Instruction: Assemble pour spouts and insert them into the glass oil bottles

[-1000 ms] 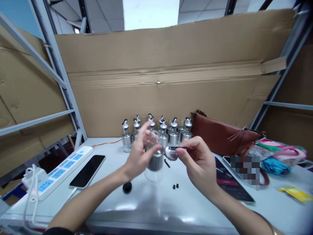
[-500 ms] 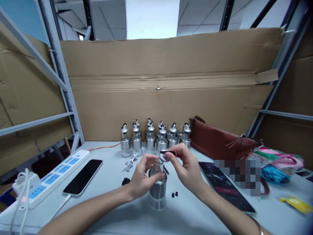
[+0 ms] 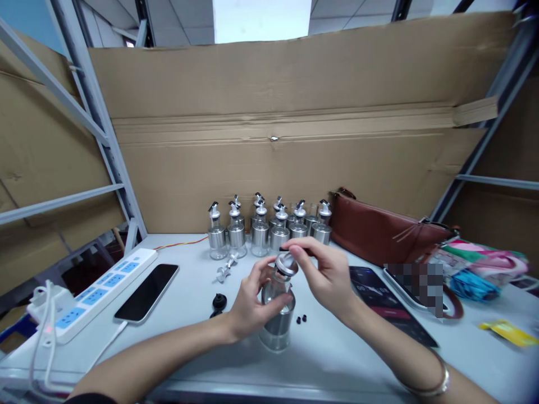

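Note:
A glass bottle with a metal sleeve (image 3: 279,322) tilts slightly at the table's front middle, with my left hand (image 3: 256,300) wrapped round its neck and shoulder. On the bottle's mouth sits a silver cap (image 3: 286,262). The fingers of my right hand (image 3: 322,269) pinch the black part on top of that cap. A black fitting (image 3: 219,303) lies left of my left hand. Two small black pieces (image 3: 301,319) rest right of the bottle. Behind, a clear plastic part (image 3: 226,268) lies on the table.
Several capped bottles (image 3: 260,231) stand at the back. A power strip (image 3: 101,292) and phone (image 3: 147,293) lie left. A dark tablet (image 3: 387,306), brown bag (image 3: 374,233), bundled fabric (image 3: 484,261) and yellow packet (image 3: 510,333) are right. Cardboard (image 3: 278,84) walls the back.
The silver cap has gone from tilted at the bottle's mouth to lying over it. The bottle now leans a little, and the camera view has shifted downward.

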`<state>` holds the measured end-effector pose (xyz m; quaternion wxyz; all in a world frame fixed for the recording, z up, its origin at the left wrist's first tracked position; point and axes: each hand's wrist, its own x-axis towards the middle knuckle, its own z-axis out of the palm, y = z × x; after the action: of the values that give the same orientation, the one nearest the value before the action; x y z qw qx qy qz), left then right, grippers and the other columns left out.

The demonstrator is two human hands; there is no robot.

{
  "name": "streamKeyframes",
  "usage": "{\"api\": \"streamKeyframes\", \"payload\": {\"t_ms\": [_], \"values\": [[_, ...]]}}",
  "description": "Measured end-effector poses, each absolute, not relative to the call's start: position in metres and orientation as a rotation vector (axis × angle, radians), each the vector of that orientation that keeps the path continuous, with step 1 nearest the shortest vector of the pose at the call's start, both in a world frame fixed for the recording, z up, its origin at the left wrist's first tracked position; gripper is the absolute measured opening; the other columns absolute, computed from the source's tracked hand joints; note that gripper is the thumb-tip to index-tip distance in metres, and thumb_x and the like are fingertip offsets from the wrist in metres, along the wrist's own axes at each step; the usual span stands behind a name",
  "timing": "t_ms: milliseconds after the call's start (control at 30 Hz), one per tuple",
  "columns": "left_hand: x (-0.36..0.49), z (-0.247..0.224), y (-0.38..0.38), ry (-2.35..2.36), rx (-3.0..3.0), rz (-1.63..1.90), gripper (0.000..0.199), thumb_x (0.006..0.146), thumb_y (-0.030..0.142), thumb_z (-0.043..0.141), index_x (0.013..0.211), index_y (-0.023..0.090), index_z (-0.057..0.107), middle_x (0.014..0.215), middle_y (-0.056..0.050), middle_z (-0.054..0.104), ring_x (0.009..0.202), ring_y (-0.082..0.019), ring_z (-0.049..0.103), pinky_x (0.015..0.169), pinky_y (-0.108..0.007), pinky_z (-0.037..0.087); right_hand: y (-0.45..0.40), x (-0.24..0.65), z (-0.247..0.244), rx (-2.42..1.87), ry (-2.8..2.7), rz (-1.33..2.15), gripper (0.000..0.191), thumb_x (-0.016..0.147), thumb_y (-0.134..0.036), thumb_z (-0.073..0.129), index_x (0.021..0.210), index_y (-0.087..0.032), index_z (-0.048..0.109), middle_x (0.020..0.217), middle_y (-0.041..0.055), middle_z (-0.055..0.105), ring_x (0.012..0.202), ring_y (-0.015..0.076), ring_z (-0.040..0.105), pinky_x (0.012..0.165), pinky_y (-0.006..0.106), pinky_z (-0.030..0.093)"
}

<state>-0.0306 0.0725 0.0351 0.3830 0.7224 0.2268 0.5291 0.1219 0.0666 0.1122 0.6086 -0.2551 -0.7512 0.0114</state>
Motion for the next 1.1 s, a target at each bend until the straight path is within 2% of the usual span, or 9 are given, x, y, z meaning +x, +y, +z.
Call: {"api": "streamKeyframes", "payload": {"t_ms": [100, 200, 433, 633, 733, 800, 867, 1000, 1100], "values": [[-0.031, 0.034, 0.076, 0.603, 1.930, 1.387, 0.046, 0.083, 0.038, 0.065, 0.121, 0.020, 0.047, 0.099, -0.007, 0.065, 0.084, -0.018, 0.063, 0.076, -0.030, 0.050, 0.064, 0.117, 0.115, -0.532, -1.922, -0.035, 0.015, 0.090, -0.017, 0.049, 0.081, -0.018, 0.061, 0.066, 0.0007, 0.067, 0.049, 0.0088, 0.058, 0.047, 0.018, 0.043], [-0.032, 0.035, 0.078, 0.627, 2.050, 1.433, 0.035, 0.083, 0.038, 0.063, 0.109, 0.017, 0.054, 0.088, -0.005, 0.064, 0.075, -0.016, 0.059, 0.069, -0.028, 0.048, 0.065, 0.113, 0.117, -0.540, -1.996, -0.062, 0.016, 0.091, -0.018, 0.047, 0.079, -0.017, 0.058, 0.058, -0.0015, 0.061, 0.046, 0.0075, 0.053, 0.046, 0.017, 0.039], [-0.031, 0.040, 0.076, 0.601, 2.040, 1.410, 0.032, 0.083, 0.041, 0.064, 0.102, 0.015, 0.058, 0.083, -0.004, 0.062, 0.073, -0.016, 0.056, 0.069, -0.027, 0.046, 0.069, 0.111, 0.100, -0.689, -1.836, 0.050, 0.018, 0.093, -0.023, 0.044, 0.078, -0.019, 0.053, 0.052, -0.0047, 0.050, 0.040, 0.0066, 0.042, 0.041, 0.017, 0.032], [-0.030, 0.044, 0.074, 0.556, 1.875, 1.284, 0.033, 0.081, 0.037, 0.067, 0.106, 0.016, 0.058, 0.091, -0.005, 0.064, 0.083, -0.018, 0.058, 0.076, -0.029, 0.046, 0.070, 0.112, 0.095, -0.675, -1.819, 0.128, 0.014, 0.091, -0.024, 0.048, 0.080, -0.019, 0.055, 0.058, -0.0034, 0.052, 0.043, 0.0069, 0.042, 0.043, 0.019, 0.033], [-0.029, 0.051, 0.078, 0.593, 1.760, 1.248, 0.030, 0.081, 0.036, 0.067, 0.103, 0.017, 0.059, 0.094, -0.005, 0.064, 0.089, -0.019, 0.059, 0.082, -0.029, 0.046, 0.077, 0.116, 0.097, -0.737, -1.824, 0.300, 0.014, 0.089, -0.030, 0.052, 0.090, -0.019, 0.059, 0.058, -0.0044, 0.048, 0.045, 0.0082, 0.041, 0.045, 0.021, 0.035], [-0.031, 0.062, 0.084, 0.622, 1.704, 1.259, 0.031, 0.080, 0.038, 0.066, 0.102, 0.018, 0.060, 0.093, -0.004, 0.064, 0.088, -0.018, 0.060, 0.081, -0.029, 0.047, 0.082, 0.119, 0.095, -0.752, -1.786, 0.416, 0.022, 0.090, -0.034, 0.051, 0.103, -0.019, 0.059, 0.058, -0.0052, 0.045, 0.048, 0.0096, 0.043, 0.048, 0.022, 0.036], [-0.038, 0.078, 0.092, 0.656, 1.698, 1.300, 0.033, 0.079, 0.041, 0.067, 0.101, 0.018, 0.060, 0.092, -0.004, 0.065, 0.084, -0.018, 0.061, 0.077, -0.028, 0.048, 0.085, 0.120, 0.092, -0.760, -1.742, 0.485, 0.026, 0.090, -0.037, 0.049, 0.107, -0.018, 0.057, 0.056, -0.0063, 0.041, 0.049, 0.0104, 0.041, 0.050, 0.023, 0.035], [-0.066, 0.116, 0.115, 0.759, 1.752, 1.553, 0.035, 0.074, 0.044, 0.070, 0.095, 0.017, 0.060, 0.091, -0.005, 0.068, 0.087, -0.019, 0.064, 0.081, -0.031, 0.049, 0.088, 0.118, 0.080, -0.800, -1.752, 0.557, 0.021, 0.089, -0.036, 0.049, 0.090, -0.018, 0.059, 0.053, -0.0064, 0.036, 0.050, 0.0104, 0.037, 0.050, 0.024, 0.031], [-0.092, 0.132, 0.136, 0.873, 1.793, 1.631, 0.039, 0.071, 0.045, 0.071, 0.096, 0.018, 0.059, 0.092, -0.005, 0.068, 0.093, -0.021, 0.064, 0.086, -0.034, 0.049, 0.089, 0.115, 0.074, -0.826, -1.788, 0.590, 0.020, 0.088, -0.035, 0.049, 0.088, -0.018, 0.060, 0.054, -0.0062, 0.037, 0.051, 0.0103, 0.037, 0.052, 0.024, 0.032]]}}
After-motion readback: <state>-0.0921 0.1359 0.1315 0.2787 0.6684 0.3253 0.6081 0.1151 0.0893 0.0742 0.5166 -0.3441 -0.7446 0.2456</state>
